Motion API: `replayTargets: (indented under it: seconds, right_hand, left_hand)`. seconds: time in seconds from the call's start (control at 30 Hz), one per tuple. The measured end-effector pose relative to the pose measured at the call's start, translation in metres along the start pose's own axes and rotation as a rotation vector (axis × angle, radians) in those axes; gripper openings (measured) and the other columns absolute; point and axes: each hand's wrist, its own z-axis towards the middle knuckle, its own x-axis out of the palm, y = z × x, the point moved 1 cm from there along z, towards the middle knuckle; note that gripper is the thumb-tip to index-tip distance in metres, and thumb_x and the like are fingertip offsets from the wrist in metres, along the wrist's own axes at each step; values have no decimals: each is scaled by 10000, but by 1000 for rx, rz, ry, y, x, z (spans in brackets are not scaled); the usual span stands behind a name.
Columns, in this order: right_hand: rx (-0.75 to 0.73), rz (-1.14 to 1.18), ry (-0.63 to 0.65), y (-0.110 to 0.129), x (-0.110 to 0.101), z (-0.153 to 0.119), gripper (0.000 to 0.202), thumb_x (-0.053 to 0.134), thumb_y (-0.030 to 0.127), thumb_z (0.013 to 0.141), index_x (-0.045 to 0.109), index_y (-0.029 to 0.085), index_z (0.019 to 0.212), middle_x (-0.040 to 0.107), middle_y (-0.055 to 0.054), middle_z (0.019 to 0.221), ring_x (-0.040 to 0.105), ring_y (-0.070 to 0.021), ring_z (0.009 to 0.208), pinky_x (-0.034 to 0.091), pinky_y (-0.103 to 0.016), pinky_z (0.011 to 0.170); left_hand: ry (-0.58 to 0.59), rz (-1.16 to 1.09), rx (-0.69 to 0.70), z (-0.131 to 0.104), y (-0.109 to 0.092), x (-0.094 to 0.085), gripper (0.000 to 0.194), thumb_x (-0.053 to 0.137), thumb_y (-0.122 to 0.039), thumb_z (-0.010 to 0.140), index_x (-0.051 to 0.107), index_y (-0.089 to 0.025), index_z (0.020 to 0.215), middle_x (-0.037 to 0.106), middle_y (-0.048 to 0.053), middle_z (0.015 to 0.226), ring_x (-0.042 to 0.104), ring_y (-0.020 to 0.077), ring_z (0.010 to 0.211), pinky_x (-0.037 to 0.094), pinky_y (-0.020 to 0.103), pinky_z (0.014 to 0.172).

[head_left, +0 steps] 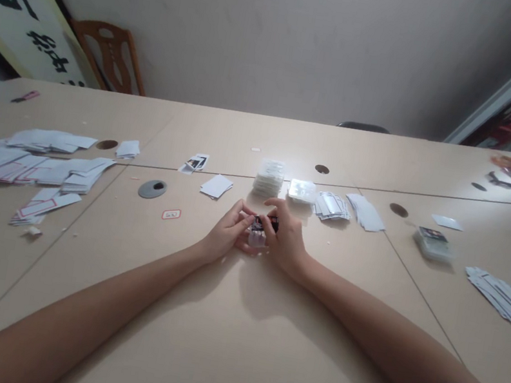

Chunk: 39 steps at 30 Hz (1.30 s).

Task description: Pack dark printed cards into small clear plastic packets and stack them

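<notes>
Both hands meet over the middle of the pale wooden table. My left hand (229,230) grips the left side of a small clear case (257,237) with a dark printed card (266,223) at its top. My right hand (287,239) holds the same case from the right, its thumb and fingers on the dark card. Just beyond the hands stands a stack of clear cases (269,178), and to its right a lower pile of clear cases (302,191). White cards with dark edges (332,206) lie fanned out beside that pile.
Piles of white cards (38,168) spread over the left side. A grey disc (153,189), a red-edged label (171,214) and white cards (216,186) lie left of the hands. Further right are more clear cases (433,245) and white strips (505,296). Scissors (26,96) lie far left.
</notes>
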Motion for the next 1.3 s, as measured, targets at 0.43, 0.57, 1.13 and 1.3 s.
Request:
replayTargets:
  seconds: [0.43,0.57,1.13,1.3]
  right_hand:
    - [23,-149,21,1,-1,1,178,498,207,925,512,185,1101,674,-41,768,628,-168,646,421,-252,593]
    - [21,-224,97,8,-7,5,161,464,223,940,505,177,1089,691,-56,764,625,-179,649,402,-258,593]
    - [-86,-489,281,19,-18,12,269,274,187,969,509,109,1074,614,-63,674,452,-137,498,272,-249,481]
    - [-91,-582,325,23,-18,12,258,284,175,969,506,95,1074,643,-85,723,480,-145,528,272,-252,490]
  left_hand:
    - [-51,8,8,2,2,1,471,724,-532,764,432,-194,913,618,1,869,714,204,674,621,358,514]
    - [-64,25,2,2,2,0,450,701,-531,783,439,-194,926,617,8,881,714,203,687,624,350,516]
    - [-75,38,-7,2,6,-1,430,689,-522,789,442,-199,929,580,-7,853,708,194,680,628,342,519]
    - [-63,51,-7,2,7,-2,406,667,-518,811,448,-201,940,580,-5,875,704,183,688,633,353,547]
